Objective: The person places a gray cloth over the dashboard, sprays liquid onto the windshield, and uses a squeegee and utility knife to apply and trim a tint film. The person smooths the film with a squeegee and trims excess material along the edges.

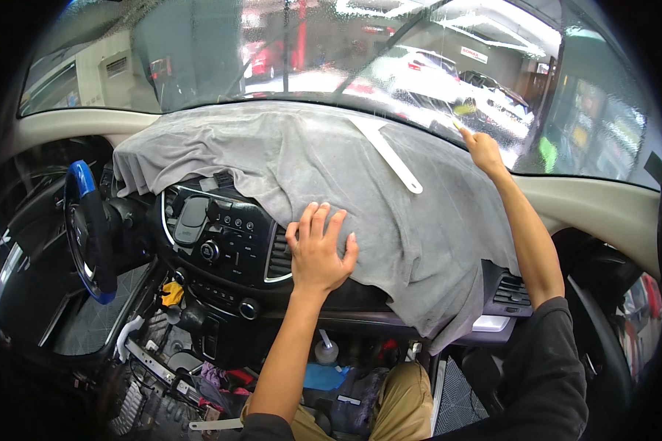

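Note:
A large grey towel point(272, 151) is draped over the dashboard, hanging down its front on the passenger side. My left hand point(320, 246) rests on the towel just above the centre air vent, fingers spread and holding nothing. My right hand point(484, 152) is raised at the right part of the windshield point(221, 62), its fingers closed around a small yellow-green tool point(462, 110) whose tip is near the wet glass. The tool's exact kind is hard to make out. A white long-handled flat scraper point(396, 162) lies on the towel against the base of the glass, between my hands.
The steering wheel point(88, 228) with blue patches is at the left. The centre console point(224, 235) stands below the towel. On the stripped floor are wires, a plastic bottle point(326, 350) and another white handled tool point(215, 425). Parked cars point(419, 70) show through the glass.

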A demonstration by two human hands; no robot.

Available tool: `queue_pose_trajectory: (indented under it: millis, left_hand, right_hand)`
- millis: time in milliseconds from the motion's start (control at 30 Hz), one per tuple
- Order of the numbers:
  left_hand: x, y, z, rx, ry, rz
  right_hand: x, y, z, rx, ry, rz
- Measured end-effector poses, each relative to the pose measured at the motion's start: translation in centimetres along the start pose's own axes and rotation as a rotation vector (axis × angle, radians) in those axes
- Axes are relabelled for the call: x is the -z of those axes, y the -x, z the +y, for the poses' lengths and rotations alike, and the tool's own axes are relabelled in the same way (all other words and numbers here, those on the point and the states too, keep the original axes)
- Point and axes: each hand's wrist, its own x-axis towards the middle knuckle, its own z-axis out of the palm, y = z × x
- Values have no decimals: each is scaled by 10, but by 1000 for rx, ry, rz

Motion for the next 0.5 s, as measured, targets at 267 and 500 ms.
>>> queue_pose_trajectory:
  millis: [267,500]
  left_hand:
    - [24,9,-28,37,-119,19]
    - [8,3,-16,12,-26,23]
  right_hand:
    - [150,81,-186,493,-671,86]
    - [32,24,-105,134,-127,-52]
